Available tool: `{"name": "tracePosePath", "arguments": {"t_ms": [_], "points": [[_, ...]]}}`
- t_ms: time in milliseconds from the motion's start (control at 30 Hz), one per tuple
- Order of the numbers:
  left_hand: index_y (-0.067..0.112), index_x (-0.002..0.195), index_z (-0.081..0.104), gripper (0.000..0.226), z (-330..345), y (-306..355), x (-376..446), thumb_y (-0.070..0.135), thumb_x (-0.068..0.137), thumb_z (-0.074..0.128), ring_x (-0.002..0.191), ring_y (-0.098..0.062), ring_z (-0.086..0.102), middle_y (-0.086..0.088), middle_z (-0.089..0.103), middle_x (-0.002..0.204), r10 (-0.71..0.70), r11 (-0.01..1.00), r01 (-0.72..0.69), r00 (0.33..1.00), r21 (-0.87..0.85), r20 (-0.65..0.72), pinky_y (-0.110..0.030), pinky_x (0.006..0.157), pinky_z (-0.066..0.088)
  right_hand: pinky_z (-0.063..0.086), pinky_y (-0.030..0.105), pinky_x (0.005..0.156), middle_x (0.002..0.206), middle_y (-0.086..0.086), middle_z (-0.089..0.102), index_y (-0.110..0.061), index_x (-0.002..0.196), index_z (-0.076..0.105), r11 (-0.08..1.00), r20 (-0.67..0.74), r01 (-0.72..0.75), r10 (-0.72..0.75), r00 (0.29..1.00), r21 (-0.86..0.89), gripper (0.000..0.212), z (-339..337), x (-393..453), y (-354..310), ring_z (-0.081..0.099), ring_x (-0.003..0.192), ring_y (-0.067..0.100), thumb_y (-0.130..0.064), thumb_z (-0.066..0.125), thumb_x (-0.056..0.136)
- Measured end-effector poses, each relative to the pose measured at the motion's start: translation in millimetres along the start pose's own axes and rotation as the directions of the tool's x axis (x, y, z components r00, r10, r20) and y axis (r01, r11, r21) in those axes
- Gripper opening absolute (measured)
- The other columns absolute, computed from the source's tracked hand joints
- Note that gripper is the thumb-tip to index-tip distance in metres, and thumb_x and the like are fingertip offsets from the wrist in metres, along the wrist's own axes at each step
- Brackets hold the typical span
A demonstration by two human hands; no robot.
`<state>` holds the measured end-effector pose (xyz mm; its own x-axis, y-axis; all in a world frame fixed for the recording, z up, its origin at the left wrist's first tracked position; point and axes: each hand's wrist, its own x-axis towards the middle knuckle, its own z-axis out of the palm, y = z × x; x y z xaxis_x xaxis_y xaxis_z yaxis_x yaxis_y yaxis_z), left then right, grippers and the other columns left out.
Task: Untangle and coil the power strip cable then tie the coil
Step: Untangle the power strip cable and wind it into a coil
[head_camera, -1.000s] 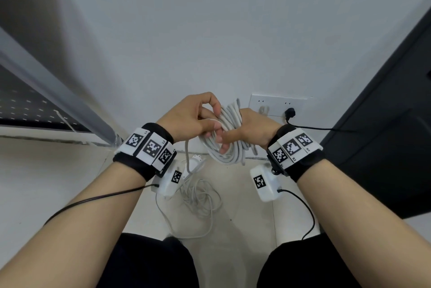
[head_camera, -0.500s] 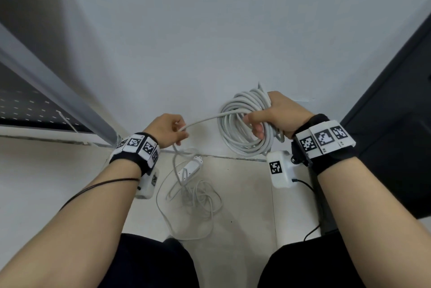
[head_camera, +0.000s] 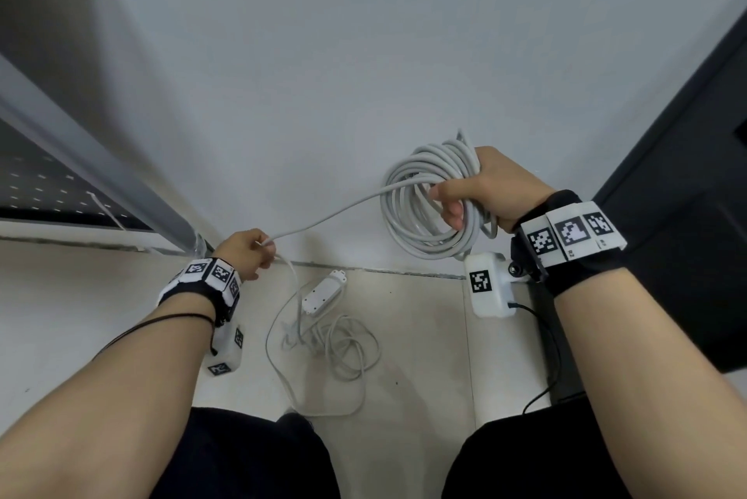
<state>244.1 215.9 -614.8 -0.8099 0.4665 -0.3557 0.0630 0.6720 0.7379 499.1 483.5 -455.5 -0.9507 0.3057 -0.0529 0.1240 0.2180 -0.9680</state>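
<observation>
My right hand (head_camera: 495, 191) grips a coil of grey-white cable (head_camera: 408, 223) held up in front of the wall, several loops hanging from the fist. One strand (head_camera: 323, 217) runs taut from the coil down-left to my left hand (head_camera: 244, 254), which pinches it between the fingers. From there the cable drops to the floor, where the white power strip (head_camera: 324, 293) lies by the wall base beside a loose tangle of cable (head_camera: 335, 345).
A grey metal table leg (head_camera: 101, 171) slants down at the left. A dark cabinet (head_camera: 687, 159) fills the right side. My knees in black trousers (head_camera: 250, 454) frame the tiled floor below. Both wrists wear marker bands with white boxes.
My hands have pulled apart: the right one carried the coil up and right, the left one slid down-left along the cable, drawing a straight strand between them.
</observation>
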Motion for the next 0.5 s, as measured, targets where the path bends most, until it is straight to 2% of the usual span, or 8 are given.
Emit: {"name": "tracePosePath", "arguments": {"t_ms": [100,200,267,333,367,433,467,500], "points": [[0.012,0.082,0.066,0.018,-4,-2,-7,0.018,0.097,0.059,0.091,-0.018,0.063,-0.007,0.067,0.091,-0.024,0.991,0.031,0.998,-0.13,0.06,-0.029,0.062,0.049,0.049,0.027,0.053,0.044,0.005,0.054,-0.02,0.044,0.06,1.0,-0.002,-0.006,0.006,1.0,-0.006,0.045,-4,0,1,0.054,0.043,0.021,0.0,0.064,0.084],[0.011,0.086,0.061,0.018,-4,-4,-13,0.022,0.099,0.055,0.095,-0.013,0.063,-0.002,0.072,0.095,-0.085,0.972,0.114,0.986,-0.206,0.144,-0.031,0.071,0.051,0.049,0.029,0.054,0.045,0.006,0.054,-0.018,0.045,0.059,1.0,-0.008,-0.013,0.013,1.0,-0.009,0.039,-6,-1,1,0.055,0.043,0.022,-0.005,0.065,0.081],[0.012,0.088,0.056,0.016,-5,-7,-15,0.023,0.1,0.054,0.087,-0.013,0.064,-0.004,0.076,0.086,-0.141,0.948,0.187,0.972,-0.257,0.187,-0.034,0.08,0.051,0.049,0.031,0.055,0.045,0.006,0.054,-0.018,0.045,0.06,1.0,-0.015,-0.016,0.016,1.0,-0.014,0.034,-7,-1,1,0.055,0.043,0.022,-0.009,0.066,0.077],[0.008,0.089,0.056,0.02,-3,-11,-17,0.026,0.099,0.056,0.066,-0.017,0.064,-0.009,0.072,0.072,-0.2,0.938,0.244,0.961,-0.248,0.192,-0.039,0.082,0.054,0.049,0.036,0.057,0.047,0.007,0.054,-0.019,0.047,0.061,0.999,-0.025,-0.024,0.023,0.999,-0.03,0.03,-8,-1,2,0.056,0.044,0.023,-0.011,0.066,0.075],[0.007,0.088,0.054,0.023,-3,-13,-18,0.027,0.099,0.056,0.055,-0.02,0.06,-0.01,0.064,0.063,-0.227,0.93,0.266,0.958,-0.253,0.174,-0.04,0.075,0.056,0.048,0.036,0.057,0.047,0.008,0.054,-0.019,0.047,0.061,0.999,-0.028,-0.027,0.026,0.999,-0.032,0.028,-7,0,3,0.056,0.045,0.024,-0.011,0.067,0.074],[0.009,0.087,0.047,0.027,0,-10,-20,0.031,0.1,0.054,0.042,-0.017,0.042,-0.007,0.042,0.057,-0.24,0.935,0.257,0.966,-0.243,0.098,-0.03,0.05,0.052,0.049,0.034,0.058,0.047,0.009,0.054,-0.017,0.048,0.06,0.999,-0.028,-0.034,0.033,0.999,-0.03,0.026,-5,0,4,0.056,0.045,0.025,-0.011,0.067,0.072],[0.009,0.088,0.045,0.027,0,-7,-19,0.032,0.101,0.051,0.043,-0.016,0.036,-0.007,0.038,0.059,-0.211,0.959,0.215,0.977,-0.184,0.038,-0.024,0.044,0.044,0.05,0.033,0.058,0.047,0.009,0.055,-0.017,0.047,0.06,0.999,-0.029,-0.037,0.036,0.999,-0.028,0.027,-4,0,4,0.056,0.045,0.025,-0.011,0.066,0.072],[0.008,0.089,0.044,0.028,1,-3,-18,0.033,0.102,0.048,0.048,-0.017,0.036,-0.01,0.039,0.062,-0.162,0.984,0.16,0.987,-0.078,-0.019,-0.023,0.045,0.038,0.05,0.031,0.057,0.047,0.009,0.055,-0.017,0.045,0.06,0.999,-0.029,-0.037,0.036,0.999,-0.023,0.03,-4,1,5,0.056,0.045,0.024,-0.009,0.066,0.074]]}}
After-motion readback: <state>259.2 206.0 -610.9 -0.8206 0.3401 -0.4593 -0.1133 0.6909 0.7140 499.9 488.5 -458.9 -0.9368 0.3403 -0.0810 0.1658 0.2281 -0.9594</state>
